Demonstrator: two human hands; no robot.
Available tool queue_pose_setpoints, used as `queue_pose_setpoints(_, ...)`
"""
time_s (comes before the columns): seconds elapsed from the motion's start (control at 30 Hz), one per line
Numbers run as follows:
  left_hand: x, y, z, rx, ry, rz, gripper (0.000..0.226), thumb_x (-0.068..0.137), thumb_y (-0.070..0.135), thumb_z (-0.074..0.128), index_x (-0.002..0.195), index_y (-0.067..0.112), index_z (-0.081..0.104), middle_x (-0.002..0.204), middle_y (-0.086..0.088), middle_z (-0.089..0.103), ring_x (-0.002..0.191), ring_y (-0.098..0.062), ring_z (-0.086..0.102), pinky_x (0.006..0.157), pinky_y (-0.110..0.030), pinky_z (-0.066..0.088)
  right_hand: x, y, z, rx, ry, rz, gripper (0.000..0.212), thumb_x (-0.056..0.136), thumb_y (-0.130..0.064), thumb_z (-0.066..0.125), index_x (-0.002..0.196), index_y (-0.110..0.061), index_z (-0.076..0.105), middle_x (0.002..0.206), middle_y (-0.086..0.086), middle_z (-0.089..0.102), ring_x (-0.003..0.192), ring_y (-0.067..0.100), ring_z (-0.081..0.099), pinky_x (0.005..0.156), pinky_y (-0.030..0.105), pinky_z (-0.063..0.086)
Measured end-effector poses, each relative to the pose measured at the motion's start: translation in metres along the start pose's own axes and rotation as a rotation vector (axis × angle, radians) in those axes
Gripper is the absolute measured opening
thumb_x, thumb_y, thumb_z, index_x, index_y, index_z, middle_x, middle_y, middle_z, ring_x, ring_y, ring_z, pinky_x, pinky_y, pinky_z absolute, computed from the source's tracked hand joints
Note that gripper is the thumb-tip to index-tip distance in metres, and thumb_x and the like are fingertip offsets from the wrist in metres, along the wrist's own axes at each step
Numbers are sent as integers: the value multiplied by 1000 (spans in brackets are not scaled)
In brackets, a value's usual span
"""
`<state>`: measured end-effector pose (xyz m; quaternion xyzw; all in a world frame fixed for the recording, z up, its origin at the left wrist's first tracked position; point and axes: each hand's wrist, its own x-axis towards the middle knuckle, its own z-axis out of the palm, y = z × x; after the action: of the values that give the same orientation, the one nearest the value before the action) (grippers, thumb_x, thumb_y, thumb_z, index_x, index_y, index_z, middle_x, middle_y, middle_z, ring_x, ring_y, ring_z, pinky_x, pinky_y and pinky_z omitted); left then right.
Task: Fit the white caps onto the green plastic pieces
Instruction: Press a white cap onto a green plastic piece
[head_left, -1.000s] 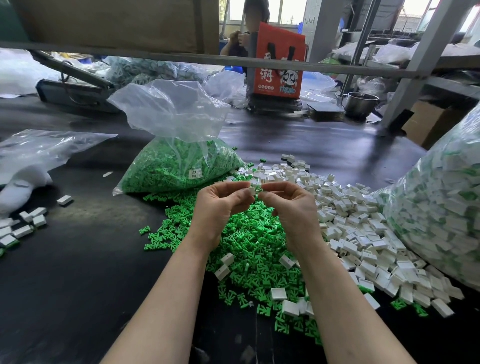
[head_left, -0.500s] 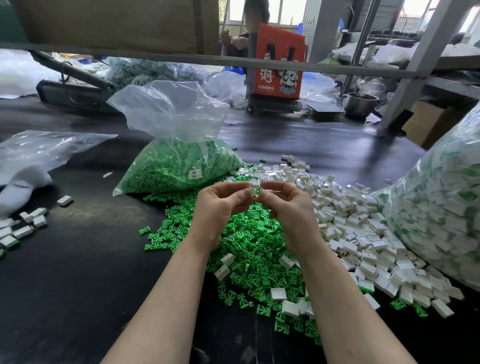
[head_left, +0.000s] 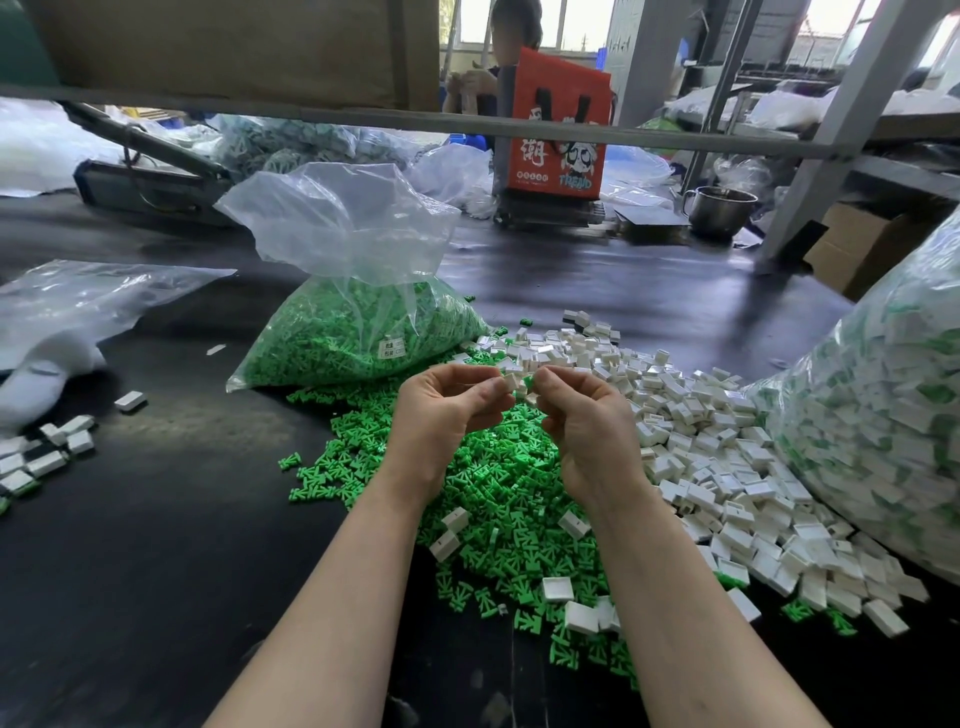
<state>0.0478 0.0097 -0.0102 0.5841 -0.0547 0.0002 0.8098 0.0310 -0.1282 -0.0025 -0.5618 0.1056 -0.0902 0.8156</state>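
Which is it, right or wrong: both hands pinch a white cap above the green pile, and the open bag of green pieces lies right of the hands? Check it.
Wrong on the bag. In the head view the bag of green pieces lies to the left of the hands and beyond them. The left hand and right hand do pinch a white cap above the green pile.

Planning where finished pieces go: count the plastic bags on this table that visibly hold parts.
2: a bag of green pieces behind the left hand; a bag of capped pieces at the right edge. Far bags are unclear.

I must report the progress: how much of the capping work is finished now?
Done: the big bag on the right holds capped pieces. In hand: both hands, left hand and right hand, pinch a white cap against a green piece. Left: large loose piles of green pieces and white caps.
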Motion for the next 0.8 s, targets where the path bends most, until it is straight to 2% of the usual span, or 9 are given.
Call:
queue_pose_setpoints(0.2,-1,-1,3,45,-5,-1,13,81,4,75,93,2,70,77,-8,75,74,-19,74,61,-22,56,0,2,3,47,13,30,6,83,-10,74,86,-11,69,71,-2,67,67,10,54,61,23,41)
queue_pose_setpoints(0.5,-2,-3,4,55,7,60,8,80,7,77,84,11,71,76,-7,75,75,-19,74,63,-23,56,-1,5,6,72,53,-10,7,82,-12,76,83,-12,69,77,-1,67,71,10,55,61,23,41)
queue_pose_setpoints(0.8,-2,-4,2,57,33,105,8,78,5,77,81,11,71,74,-6,74,73,-20,73,67,-26,59,-2,5,6,-62,9,-83,9,82,-9,76,81,-15,69,75,-4,68,65,3,60,58,16,45)
